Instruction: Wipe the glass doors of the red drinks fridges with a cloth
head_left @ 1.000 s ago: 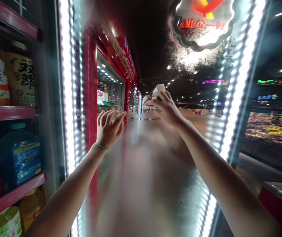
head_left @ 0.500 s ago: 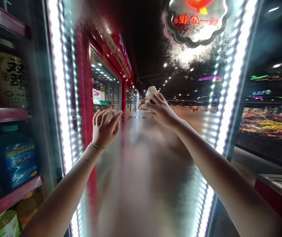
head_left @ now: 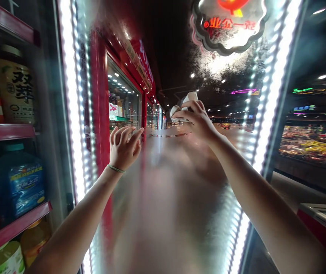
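Observation:
A glass door (head_left: 163,198) edged with bright light strips stands in front of me. Its lower part is fogged; the pane above hand height looks clearer. My right hand (head_left: 198,118) is closed round a crumpled white cloth (head_left: 177,113) and presses it to the glass at the upper edge of the fog. Whether it is fabric or paper is hard to tell. My left hand (head_left: 125,147), with a thin green band at its wrist, rests by the glass on the left, fingers slightly bent and apart, holding nothing.
Shelves (head_left: 8,133) with bottled drinks (head_left: 27,186) line the left side. A lit scalloped sign (head_left: 231,26) hangs on the upper glass. Beyond the pane stand red-framed coolers (head_left: 125,91). At right are a produce display (head_left: 311,144) and a low red-sided case (head_left: 322,217).
My right hand has moved with the cloth to the right and slightly up along the glass. My left hand keeps nearly the same place; the whole view has shifted a little.

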`<action>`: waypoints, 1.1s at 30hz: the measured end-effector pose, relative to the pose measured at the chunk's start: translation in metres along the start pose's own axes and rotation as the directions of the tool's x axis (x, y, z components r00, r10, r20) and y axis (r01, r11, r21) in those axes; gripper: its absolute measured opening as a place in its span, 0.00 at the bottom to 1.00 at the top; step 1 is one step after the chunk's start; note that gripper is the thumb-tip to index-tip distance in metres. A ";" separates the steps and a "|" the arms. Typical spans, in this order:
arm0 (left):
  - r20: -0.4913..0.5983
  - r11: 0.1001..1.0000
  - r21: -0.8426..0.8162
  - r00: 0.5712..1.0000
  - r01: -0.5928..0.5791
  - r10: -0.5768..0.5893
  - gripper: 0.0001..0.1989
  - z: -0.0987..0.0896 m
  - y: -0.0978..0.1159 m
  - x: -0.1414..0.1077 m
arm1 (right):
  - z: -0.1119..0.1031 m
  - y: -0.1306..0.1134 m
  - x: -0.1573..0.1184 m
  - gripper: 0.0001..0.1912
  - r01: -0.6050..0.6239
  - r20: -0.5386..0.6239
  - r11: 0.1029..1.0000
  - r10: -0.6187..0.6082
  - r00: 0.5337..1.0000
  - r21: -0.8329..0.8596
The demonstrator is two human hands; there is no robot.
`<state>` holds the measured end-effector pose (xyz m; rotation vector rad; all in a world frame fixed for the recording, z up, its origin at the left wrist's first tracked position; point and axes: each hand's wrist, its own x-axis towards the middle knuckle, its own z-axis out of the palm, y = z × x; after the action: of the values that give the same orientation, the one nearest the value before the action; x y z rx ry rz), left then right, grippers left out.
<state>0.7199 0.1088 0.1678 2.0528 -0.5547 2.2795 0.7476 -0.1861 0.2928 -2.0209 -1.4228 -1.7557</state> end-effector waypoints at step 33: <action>0.074 0.981 -0.182 0.996 0.063 -0.050 0.24 0.016 0.064 0.029 | -0.009 0.001 -0.031 0.14 -0.078 0.014 0.996 0.079 0.997 -0.038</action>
<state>0.7151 0.0377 0.1817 2.0372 -0.6735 2.0484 0.7457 -0.2096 0.2704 -2.0840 -1.3052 -1.7515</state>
